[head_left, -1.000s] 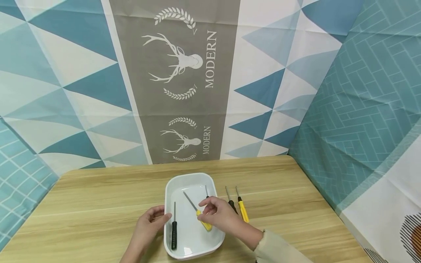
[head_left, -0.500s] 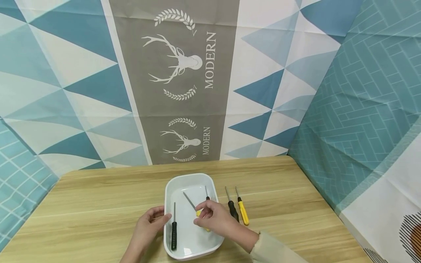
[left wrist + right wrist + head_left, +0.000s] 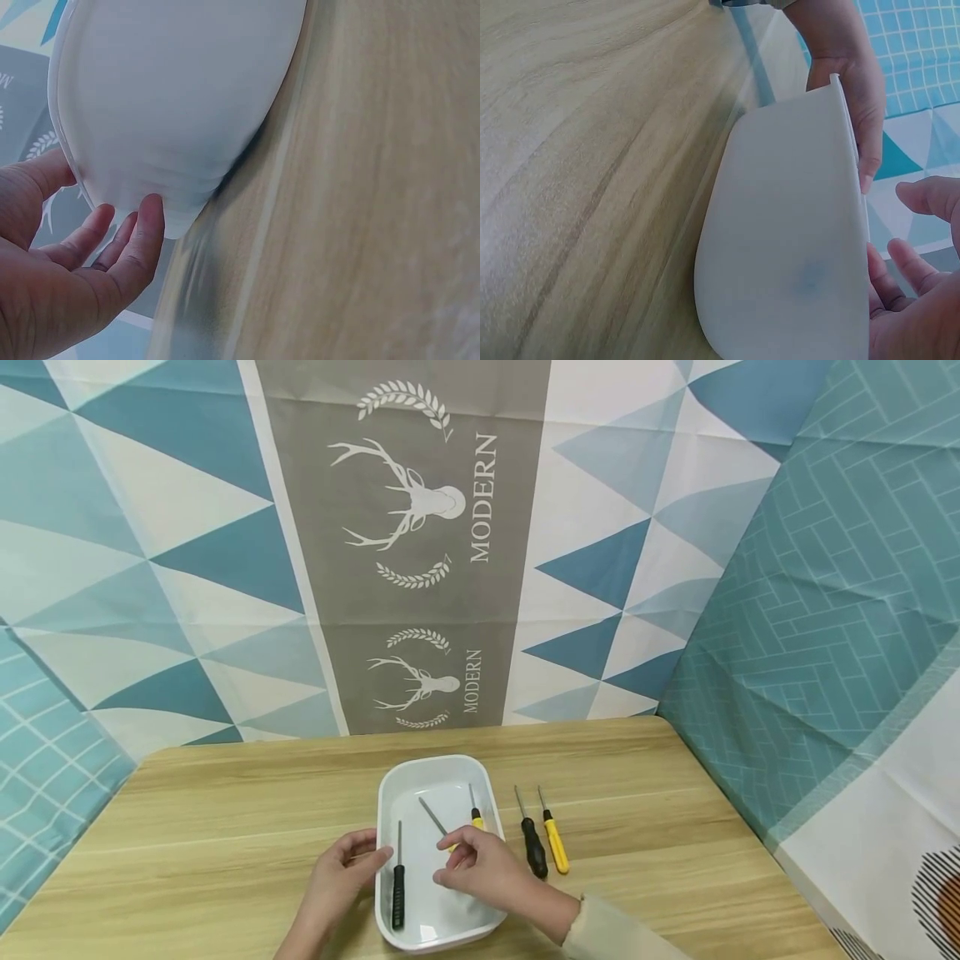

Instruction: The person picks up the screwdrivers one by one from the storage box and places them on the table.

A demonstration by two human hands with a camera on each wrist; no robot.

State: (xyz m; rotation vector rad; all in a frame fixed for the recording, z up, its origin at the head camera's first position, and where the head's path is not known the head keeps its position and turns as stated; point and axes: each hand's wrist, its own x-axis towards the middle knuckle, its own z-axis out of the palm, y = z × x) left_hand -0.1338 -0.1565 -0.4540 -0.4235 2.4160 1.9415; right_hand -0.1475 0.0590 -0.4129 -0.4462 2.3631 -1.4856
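Note:
A white tray (image 3: 386,793) stands on the table. My left hand (image 3: 341,875) holds its left rim, thumb on top and fingers against the outer wall. Inside the tray, a black-handled screwdriver (image 3: 398,893) lies along the left side. A second screwdriver (image 3: 433,815) lies slanted in the middle, its yellow handle mostly hidden under my right hand (image 3: 483,868). Beyond the hand, a third screwdriver (image 3: 476,814) with a black collar and yellow handle is partly covered. In the right wrist view, the right thumb (image 3: 926,195) stands apart from the fingers; the tray wall hides some fingertips.
To the right of the tray, a black screwdriver (image 3: 533,847) and a yellow screwdriver (image 3: 555,843) lie side by side on the wooden table (image 3: 247,827). A patterned cloth (image 3: 420,568) hangs behind the table's far edge.
My right hand has shifted left and slightly nearer, covering the middle screwdriver's handle and uncovering more of the third one. The middle screwdriver's shaft and my left hand stay put.

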